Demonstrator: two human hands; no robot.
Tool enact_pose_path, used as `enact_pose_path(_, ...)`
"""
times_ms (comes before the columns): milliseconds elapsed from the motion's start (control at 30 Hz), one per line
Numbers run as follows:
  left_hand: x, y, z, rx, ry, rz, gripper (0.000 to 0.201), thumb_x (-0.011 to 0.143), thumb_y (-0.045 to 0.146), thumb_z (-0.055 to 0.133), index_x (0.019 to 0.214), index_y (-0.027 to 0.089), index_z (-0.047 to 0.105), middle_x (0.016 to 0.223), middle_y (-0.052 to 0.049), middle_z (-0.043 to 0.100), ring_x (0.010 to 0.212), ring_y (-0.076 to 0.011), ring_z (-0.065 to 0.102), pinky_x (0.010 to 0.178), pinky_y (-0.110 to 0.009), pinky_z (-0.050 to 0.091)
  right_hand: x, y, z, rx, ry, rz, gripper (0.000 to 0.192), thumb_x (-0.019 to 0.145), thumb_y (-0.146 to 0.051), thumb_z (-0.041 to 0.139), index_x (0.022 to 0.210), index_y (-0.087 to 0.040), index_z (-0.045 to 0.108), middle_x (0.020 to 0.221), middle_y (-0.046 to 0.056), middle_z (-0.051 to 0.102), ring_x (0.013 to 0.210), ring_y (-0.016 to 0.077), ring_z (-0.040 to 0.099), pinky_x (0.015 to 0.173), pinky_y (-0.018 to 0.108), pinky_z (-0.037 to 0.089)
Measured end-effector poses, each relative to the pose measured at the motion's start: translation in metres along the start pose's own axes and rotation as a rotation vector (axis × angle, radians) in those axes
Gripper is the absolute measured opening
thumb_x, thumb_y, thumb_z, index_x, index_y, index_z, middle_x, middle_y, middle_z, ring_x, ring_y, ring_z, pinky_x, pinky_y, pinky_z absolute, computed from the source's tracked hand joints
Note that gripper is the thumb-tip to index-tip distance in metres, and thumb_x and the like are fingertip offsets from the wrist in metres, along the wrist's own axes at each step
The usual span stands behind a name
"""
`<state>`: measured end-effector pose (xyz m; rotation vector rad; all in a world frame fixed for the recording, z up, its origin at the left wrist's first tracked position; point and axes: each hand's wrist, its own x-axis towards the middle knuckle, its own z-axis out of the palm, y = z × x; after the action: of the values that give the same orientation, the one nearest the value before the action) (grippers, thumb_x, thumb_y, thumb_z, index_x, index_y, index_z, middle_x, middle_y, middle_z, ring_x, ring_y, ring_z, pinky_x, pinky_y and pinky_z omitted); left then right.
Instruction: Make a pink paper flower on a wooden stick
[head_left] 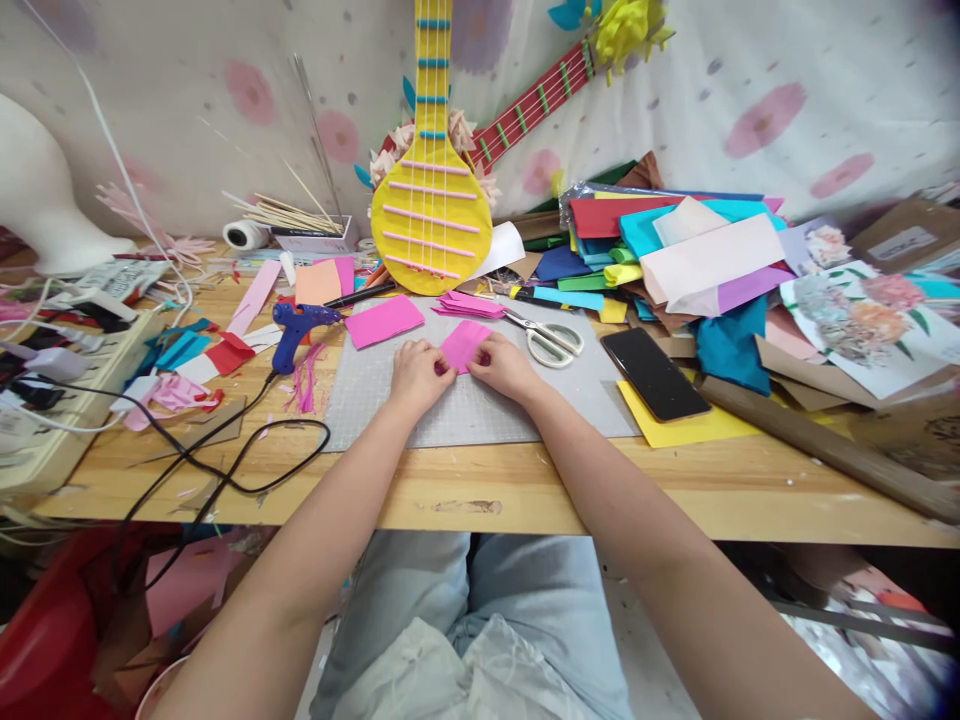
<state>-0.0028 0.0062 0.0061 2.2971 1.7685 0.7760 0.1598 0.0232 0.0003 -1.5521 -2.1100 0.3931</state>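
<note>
Between my hands a small pink paper piece [463, 345] is held just over the grey cutting mat [375, 405]. My left hand [418, 375] pinches its lower left edge, and my right hand [504, 366] pinches the right edge. Beyond my left hand lies a larger pink paper rectangle [385, 321]. A small stack of cut pink paper pieces [469, 305] rests behind the held piece. Scissors with white handles [553, 343] lie on the mat to the right, their blades toward the stack.
A blue glue gun [298, 330] with a black cord [255, 490] is at left. A phone [654, 375] lies on yellow paper [679, 428] at right. Behind stands a yellow paper instrument [431, 215]. Piled coloured paper [705, 260] and a long brown tube [817, 440] occupy the right side.
</note>
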Motion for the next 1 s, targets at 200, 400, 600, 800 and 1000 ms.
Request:
enact_pose_path(200,-0.001,-0.001,0.002,-0.014,-0.031,0.094,0.014,0.076,0.026,0.055,0.085,0.025,0.066,0.089,-0.004,0.055,0.094,-0.0209,0.043,0.085,-0.036,0.033,-0.002,-0.001,-0.001,-0.029,0.012,-0.019,0.009,0.073,-0.027,0.053,0.074,-0.018,0.054,0.083,0.004,0.054,0.070,0.0133,0.050,0.063,0.026,0.037)
enact_pose_path(400,-0.001,0.006,0.005,-0.005,-0.037,0.010,0.015,0.076,0.028,0.054,0.082,0.026,0.068,0.091,-0.005,0.054,0.095,-0.0220,0.043,0.087,-0.038,0.032,-0.005,-0.005,-0.003,-0.070,0.004,-0.030,0.010,0.075,-0.028,0.052,0.078,-0.019,0.052,0.085,0.004,0.054,0.068,0.0131,0.049,0.061,0.025,0.036)
enact_pose_path(600,0.002,0.012,0.005,0.024,-0.031,-0.061,0.017,0.072,0.038,0.059,0.080,0.026,0.068,0.097,-0.004,0.054,0.099,-0.0228,0.043,0.092,-0.038,0.029,-0.005,-0.006,-0.004,-0.101,-0.015,-0.026,0.012,0.077,-0.030,0.051,0.080,-0.019,0.052,0.090,0.005,0.054,0.068,0.0129,0.050,0.060,0.025,0.036)
enact_pose_path(800,0.003,0.012,0.000,0.001,-0.103,-0.139,0.015,0.070,0.037,0.061,0.082,0.031,0.068,0.103,-0.003,0.052,0.105,-0.0235,0.042,0.096,-0.039,0.026,-0.006,-0.007,-0.007,-0.118,-0.064,-0.040,0.011,0.080,-0.028,0.048,0.084,-0.018,0.053,0.095,0.006,0.054,0.073,0.0141,0.051,0.063,0.026,0.038)
enact_pose_path(1000,0.008,0.008,-0.003,-0.060,-0.162,-0.203,0.015,0.067,0.033,0.065,0.081,0.033,0.070,0.105,-0.004,0.053,0.107,-0.0276,0.042,0.096,-0.046,0.024,-0.006,-0.007,-0.010,-0.097,-0.084,-0.052,0.009,0.081,-0.021,0.046,0.086,-0.018,0.053,0.099,0.008,0.053,0.086,0.0177,0.052,0.073,0.029,0.040)
